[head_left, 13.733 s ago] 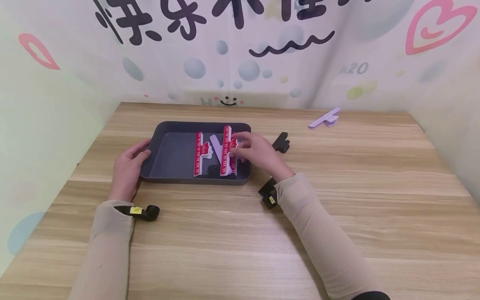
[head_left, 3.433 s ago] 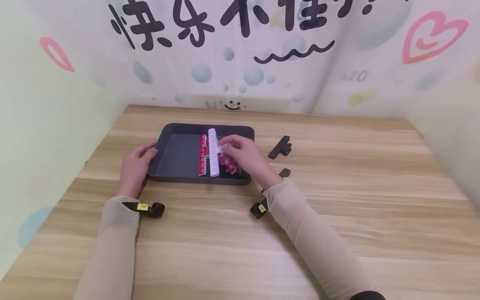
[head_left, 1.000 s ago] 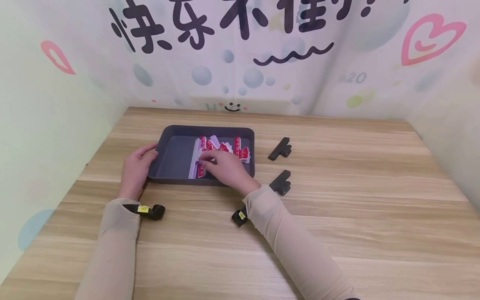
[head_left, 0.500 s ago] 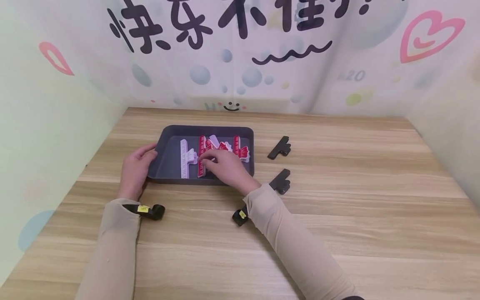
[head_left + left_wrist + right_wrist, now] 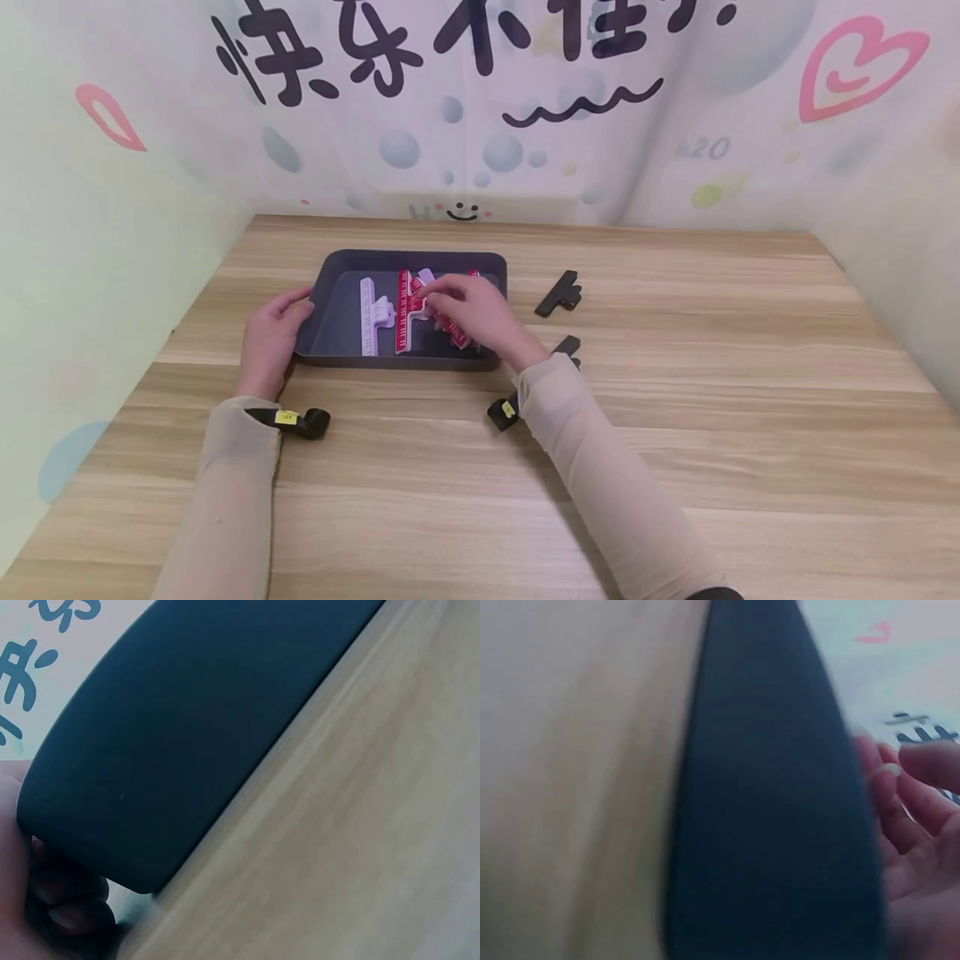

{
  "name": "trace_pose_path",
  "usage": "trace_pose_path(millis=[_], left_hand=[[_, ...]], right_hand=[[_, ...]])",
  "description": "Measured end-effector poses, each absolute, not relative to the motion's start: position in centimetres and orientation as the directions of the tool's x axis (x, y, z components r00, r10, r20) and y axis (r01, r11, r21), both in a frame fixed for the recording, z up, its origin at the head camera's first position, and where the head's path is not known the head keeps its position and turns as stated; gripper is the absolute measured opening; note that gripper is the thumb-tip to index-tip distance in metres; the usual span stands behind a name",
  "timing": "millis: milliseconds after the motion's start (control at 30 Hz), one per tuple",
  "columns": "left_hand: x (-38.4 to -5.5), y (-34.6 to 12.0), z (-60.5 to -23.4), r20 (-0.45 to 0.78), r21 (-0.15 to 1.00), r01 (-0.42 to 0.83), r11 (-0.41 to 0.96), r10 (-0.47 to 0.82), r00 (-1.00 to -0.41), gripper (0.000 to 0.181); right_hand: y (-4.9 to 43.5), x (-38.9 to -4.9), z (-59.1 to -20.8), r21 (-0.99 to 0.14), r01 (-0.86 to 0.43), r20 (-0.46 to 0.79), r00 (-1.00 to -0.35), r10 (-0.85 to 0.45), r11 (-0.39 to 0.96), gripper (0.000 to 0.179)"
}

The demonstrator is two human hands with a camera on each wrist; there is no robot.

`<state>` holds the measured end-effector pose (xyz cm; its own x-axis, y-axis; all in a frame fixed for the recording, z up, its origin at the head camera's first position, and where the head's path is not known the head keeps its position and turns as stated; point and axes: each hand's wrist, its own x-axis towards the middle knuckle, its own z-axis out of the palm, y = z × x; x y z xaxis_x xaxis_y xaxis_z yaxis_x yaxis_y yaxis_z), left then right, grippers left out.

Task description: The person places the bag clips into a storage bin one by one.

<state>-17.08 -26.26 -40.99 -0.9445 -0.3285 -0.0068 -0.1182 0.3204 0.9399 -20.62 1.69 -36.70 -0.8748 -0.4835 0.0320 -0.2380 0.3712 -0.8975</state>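
Note:
My left hand grips the left end of the dark grey tray, thumb at the rim; the left wrist view shows curled fingers by the tray's corner. Inside, a lilac bag clip lies apart on the left. Beside it is a red-and-white clip. My right hand hovers over the tray's right half, partly covering another red clip, a second lilac clip and a red clip at the right. In the right wrist view its thumb and fingers show nothing between them; the tray wall hides part.
Two black clips lie on the wooden table right of the tray: one farther back, one nearer and partly behind the right wrist. A printed wall sheet rises behind the table. Black cameras are strapped to both wrists.
The lilac clip, earlier on the table at the back right, was carried into the tray and let go at its left. My right hand then moved right, above the red clips. My left hand stays.

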Motion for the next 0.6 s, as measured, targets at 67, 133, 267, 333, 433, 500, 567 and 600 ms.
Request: trace_pose_path(millis=[67, 133, 267, 333, 433, 500, 567, 600], left_hand=[[-17.1, -26.3, -41.0, -0.004, 0.939, -0.118, 0.324, -0.332, -0.943, 0.039], [-17.1, -26.3, -41.1, -0.002, 0.936, -0.118, 0.331, -0.330, -0.944, 0.039], [-17.1, -26.4, -41.1, -0.006, 0.932, -0.125, 0.339, -0.332, -0.943, 0.040], [-17.1, -26.3, -41.1, -0.009, 0.932, -0.128, 0.338, -0.333, -0.943, 0.039], [-17.1, -26.3, -41.2, -0.010, 0.932, -0.131, 0.337, -0.338, -0.941, 0.039], [-17.1, -26.3, -41.2, -0.008, 0.933, -0.129, 0.336, -0.339, -0.941, 0.039], [-17.2, -26.3, -41.2, -0.005, 0.933, -0.127, 0.336, -0.340, -0.940, 0.039], [-17.2, -26.3, -41.2, -0.004, 0.933, -0.126, 0.337, -0.340, -0.940, 0.039]], right_hand=[[2.3, -20.8, -36.2, -0.907, -0.228, 0.031, -0.874, -0.485, 0.354, 0.024], [2.9, -21.1, -35.9, -0.920, -0.203, 0.017, -0.874, -0.485, 0.334, 0.025], [4.2, -21.6, -35.4, -0.938, -0.150, -0.024, -0.870, -0.492, 0.311, 0.028], [5.0, -21.9, -35.3, -0.935, -0.134, -0.045, -0.872, -0.487, 0.327, 0.028], [6.0, -22.3, -35.3, -0.917, -0.124, -0.077, -0.877, -0.475, 0.378, 0.028], [6.7, -22.5, -35.2, -0.903, -0.121, -0.093, -0.882, -0.463, 0.412, 0.029], [7.3, -22.8, -35.1, -0.898, -0.117, -0.098, -0.887, -0.451, 0.425, 0.030], [7.6, -22.9, -35.1, -0.896, -0.112, -0.100, -0.891, -0.443, 0.429, 0.031]])
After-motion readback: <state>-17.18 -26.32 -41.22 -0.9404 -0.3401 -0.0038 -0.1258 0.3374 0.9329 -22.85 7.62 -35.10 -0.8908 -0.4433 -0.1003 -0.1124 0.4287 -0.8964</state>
